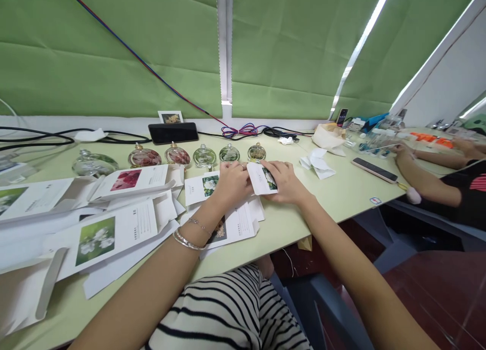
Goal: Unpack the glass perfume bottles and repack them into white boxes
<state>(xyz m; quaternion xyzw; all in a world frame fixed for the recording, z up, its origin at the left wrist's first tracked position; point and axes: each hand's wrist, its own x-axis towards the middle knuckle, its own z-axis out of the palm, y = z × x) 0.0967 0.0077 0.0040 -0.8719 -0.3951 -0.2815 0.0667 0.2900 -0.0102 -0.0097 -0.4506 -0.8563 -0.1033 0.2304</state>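
Note:
My right hand (284, 180) is wrapped round a small white carton (260, 179) with a flower picture on its face, tilted above the table. My left hand (233, 183) is closed at the carton's left edge; its fingertips are partly hidden behind it. Beneath my hands lie flattened printed cartons, one with a white-flower picture (209, 185) and one with a yellowish flower on black (220, 230). Just beyond, a round glass bottle (229, 153) with green contents stands in a row with several others, such as a red-filled bottle (144, 156).
Unfolded cartons (110, 233) overlap across the left of the table. A black phone (173, 133) leans at the back, near coiled cables (243, 131). Crumpled white paper (318, 163) and a pink-edged phone (374, 170) lie to the right, where another person's arm (429, 178) rests.

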